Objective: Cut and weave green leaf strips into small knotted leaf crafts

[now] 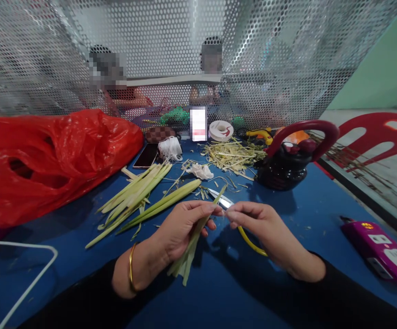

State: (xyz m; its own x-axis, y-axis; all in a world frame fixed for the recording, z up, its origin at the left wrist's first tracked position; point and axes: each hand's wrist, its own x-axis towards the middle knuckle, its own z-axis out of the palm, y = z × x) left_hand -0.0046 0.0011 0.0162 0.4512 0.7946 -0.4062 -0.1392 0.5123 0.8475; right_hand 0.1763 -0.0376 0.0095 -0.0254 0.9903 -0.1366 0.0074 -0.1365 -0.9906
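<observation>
My left hand [193, 221], with a gold bangle at the wrist, is closed around a flat pale green leaf strip [189, 256], its narrow tip pointing up and away. Close beside that tip, my right hand [253, 217] is pinched together; a thin fibre may be in its fingertips, too small to make out. Partly hidden behind my right hand lie scissors with bright blades [220, 198] and a yellow handle [251, 242]. Beyond my left hand are a pile of similar leaf strips [140, 187] and several greener pointed leaves [167, 201].
A red plastic bag [64, 169] bulges at the left. Behind are a dark phone [146, 155], white thread [170, 148], leaf scraps [232, 155], a ribbon spool [220, 130] and a dark handled jug [283, 167]. A purple device [383, 251] sits right. A perforated metal screen reflects people.
</observation>
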